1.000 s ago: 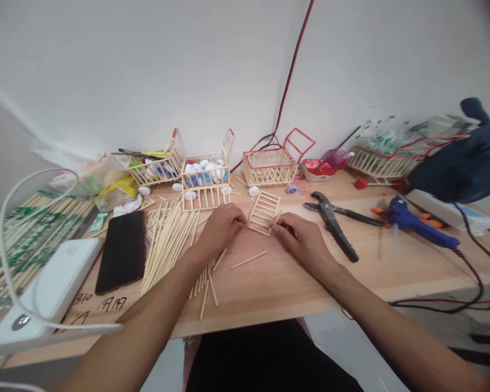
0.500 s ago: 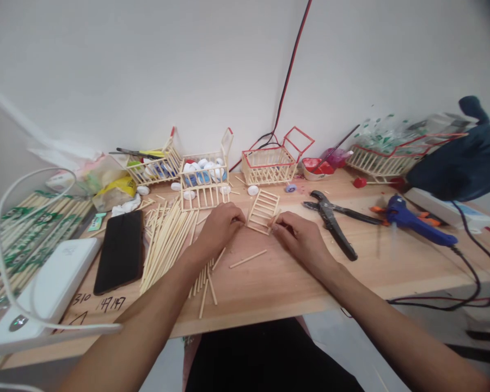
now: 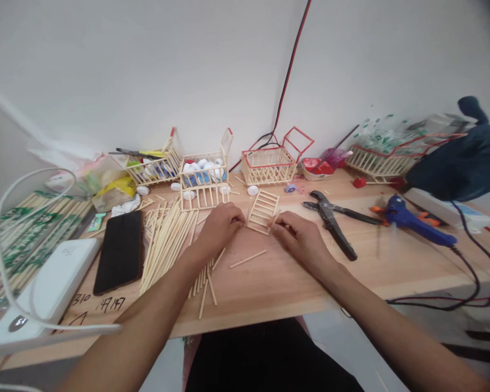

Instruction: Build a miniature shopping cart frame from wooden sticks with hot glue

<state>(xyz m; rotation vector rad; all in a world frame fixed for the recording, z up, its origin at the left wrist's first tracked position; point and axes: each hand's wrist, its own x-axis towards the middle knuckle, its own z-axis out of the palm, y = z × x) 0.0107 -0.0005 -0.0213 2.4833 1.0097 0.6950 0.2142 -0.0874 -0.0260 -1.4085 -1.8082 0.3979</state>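
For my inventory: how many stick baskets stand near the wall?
4: the far-left basket, the cap-filled basket beside it, the red-rimmed basket in the middle, the long basket at right, partly covered. Others may be hidden.

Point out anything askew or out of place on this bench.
The stick panel lies slanted between the left hand and right hand; loose sticks lie strewn crisscross near the front edge of the table.
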